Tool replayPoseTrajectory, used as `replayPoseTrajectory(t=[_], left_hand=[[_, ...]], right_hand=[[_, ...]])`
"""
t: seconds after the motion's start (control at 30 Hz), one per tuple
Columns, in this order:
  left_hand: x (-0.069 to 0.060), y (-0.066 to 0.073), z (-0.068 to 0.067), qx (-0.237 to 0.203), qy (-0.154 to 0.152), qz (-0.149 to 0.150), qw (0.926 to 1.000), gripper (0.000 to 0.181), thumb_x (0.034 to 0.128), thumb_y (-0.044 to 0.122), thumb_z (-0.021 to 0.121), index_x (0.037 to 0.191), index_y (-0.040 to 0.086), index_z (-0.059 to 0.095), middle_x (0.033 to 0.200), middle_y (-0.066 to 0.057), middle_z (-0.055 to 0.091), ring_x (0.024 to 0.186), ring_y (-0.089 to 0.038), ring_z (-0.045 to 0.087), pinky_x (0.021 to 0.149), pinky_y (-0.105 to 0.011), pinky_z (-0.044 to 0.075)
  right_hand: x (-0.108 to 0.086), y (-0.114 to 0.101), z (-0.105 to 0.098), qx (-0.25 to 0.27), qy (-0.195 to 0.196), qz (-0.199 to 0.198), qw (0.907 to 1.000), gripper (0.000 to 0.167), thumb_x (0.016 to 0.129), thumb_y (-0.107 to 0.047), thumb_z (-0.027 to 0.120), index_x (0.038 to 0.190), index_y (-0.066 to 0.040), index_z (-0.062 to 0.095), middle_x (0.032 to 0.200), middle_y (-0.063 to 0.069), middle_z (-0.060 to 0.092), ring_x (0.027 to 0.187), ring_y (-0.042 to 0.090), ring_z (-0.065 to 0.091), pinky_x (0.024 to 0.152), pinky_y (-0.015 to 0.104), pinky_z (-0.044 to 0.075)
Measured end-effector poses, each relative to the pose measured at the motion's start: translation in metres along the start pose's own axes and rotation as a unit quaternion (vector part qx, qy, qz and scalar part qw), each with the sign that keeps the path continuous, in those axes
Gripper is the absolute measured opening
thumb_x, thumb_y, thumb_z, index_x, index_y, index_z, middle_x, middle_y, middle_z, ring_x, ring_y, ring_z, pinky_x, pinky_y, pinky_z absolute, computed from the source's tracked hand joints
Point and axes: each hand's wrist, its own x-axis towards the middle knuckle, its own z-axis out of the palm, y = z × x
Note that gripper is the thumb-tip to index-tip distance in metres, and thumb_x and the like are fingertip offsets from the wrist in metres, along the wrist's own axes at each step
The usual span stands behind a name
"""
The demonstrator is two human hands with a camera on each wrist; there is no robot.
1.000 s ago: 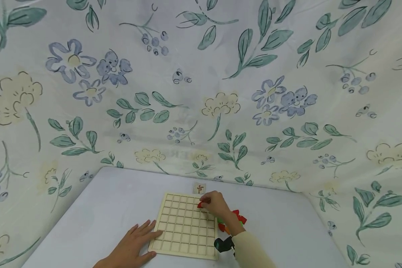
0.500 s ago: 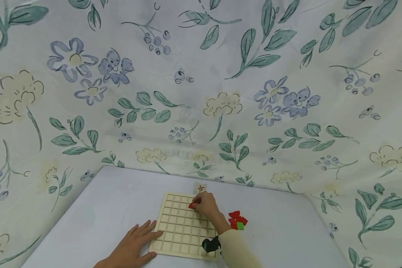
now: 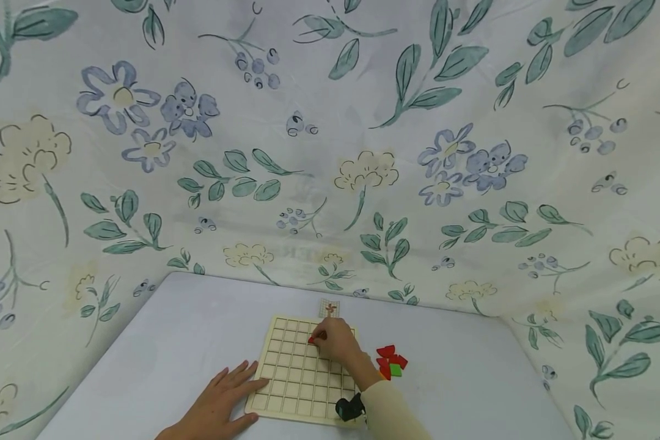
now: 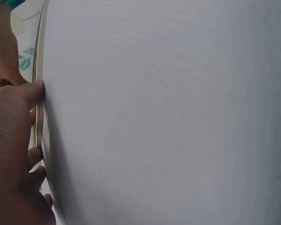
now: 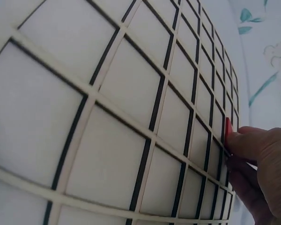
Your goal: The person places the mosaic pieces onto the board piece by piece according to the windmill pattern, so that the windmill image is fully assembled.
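A square wooden grid board (image 3: 286,387) lies on the white table. Over its upper part, my right hand (image 3: 338,343) pinches a small red piece (image 5: 229,126) between thumb and fingers, down at one of the cells. In the right wrist view the hand (image 5: 267,164) partly hides that piece, so its full shape does not show. My left hand (image 3: 217,400) rests at the board's left edge with fingers spread, some of them touching the frame. The left wrist view shows this hand (image 4: 14,140) along the board's side.
Right of the board lies a small heap of red pieces (image 3: 385,351) with a green square piece (image 3: 395,370) and a bit of orange. A small card with a gridded red figure (image 3: 329,307) lies behind the board. Floral cloth (image 3: 330,153) hangs around the table.
My right hand has moved left over the board with the red piece, then lowered slightly to a cell. More of the heap at the right shows now. The left hand has stayed in place.
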Motion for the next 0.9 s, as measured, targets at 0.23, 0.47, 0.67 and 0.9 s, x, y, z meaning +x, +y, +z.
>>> replayPoseTrajectory(t=[0.23,0.47,0.67,0.9], left_hand=[[0.0,-0.001,0.002,0.003,0.005,0.001,1.0,0.055,0.089,0.053,0.064,0.133,0.021,0.061,0.143,-0.016,0.051,0.129,-0.041,0.046,0.097,-0.066,0.035],[0.0,0.0,0.002,-0.004,-0.004,-0.009,0.9999,0.056,0.089,0.055,0.063,0.134,0.021,0.06,0.143,-0.016,0.05,0.13,-0.041,0.045,0.098,-0.067,0.034],[0.001,0.002,-0.001,-0.011,-0.014,-0.016,0.9997,0.057,0.0893,0.055,0.063,0.134,0.02,0.059,0.144,-0.017,0.05,0.131,-0.042,0.044,0.099,-0.067,0.032],[0.001,0.002,-0.002,-0.025,-0.027,-0.025,0.999,0.056,0.0894,0.055,0.063,0.133,0.019,0.06,0.145,-0.018,0.048,0.132,-0.043,0.042,0.1,-0.069,0.031]], right_hand=[[-0.009,0.006,-0.008,0.001,0.012,0.014,0.9998,0.004,0.089,-0.01,0.072,0.091,-0.009,0.076,0.088,-0.001,0.065,0.077,0.011,0.059,0.065,0.028,0.052],[-0.028,0.032,-0.028,-0.013,0.021,0.019,0.9995,0.005,0.09,-0.013,0.072,0.092,-0.009,0.074,0.087,0.0,0.065,0.077,0.013,0.062,0.065,0.029,0.054],[-0.045,0.057,-0.04,-0.025,0.021,0.043,0.9985,0.006,0.091,-0.015,0.071,0.094,-0.012,0.075,0.092,-0.002,0.066,0.082,0.016,0.061,0.067,0.032,0.054],[-0.062,0.075,-0.056,-0.073,0.01,0.091,0.9931,0.014,0.086,-0.018,0.074,0.099,-0.012,0.075,0.092,0.0,0.063,0.085,0.019,0.055,0.071,0.036,0.052]])
